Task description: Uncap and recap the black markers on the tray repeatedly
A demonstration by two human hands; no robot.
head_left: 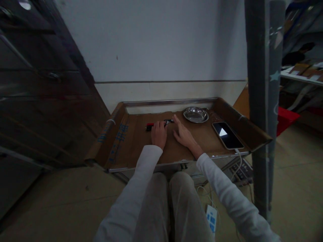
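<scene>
A person sits facing a low tabletop [141, 148] covered with brown cardboard, its edges folded up into shallow walls, set against a pale wall. Both arms wear white sleeves and reach forward over grey-trousered knees. The left hand [158, 133] rests knuckles up near the middle of the tabletop, fingers curled down over a small red and black tool [150, 125]; the red end sticks out to the left of the hand and a dark, thin part shows just beyond the knuckles, towards the right. It is too dim to tell how firmly the tool is gripped. The right hand [183, 133] lies just beside the left, open and flat on the cardboard, holding nothing, with its forefinger stretched out towards the tool's dark end; whether it touches cannot be told. Behind the right hand, near the far edge, sits a shallow round metal dish [195, 114]. To the right lies a smartphone [227, 135] with a lit screen, a white cable [238, 161] running from it over the front edge. A dark wooden door stands on the left, and a grey post [262, 101] rises on the right.
</scene>
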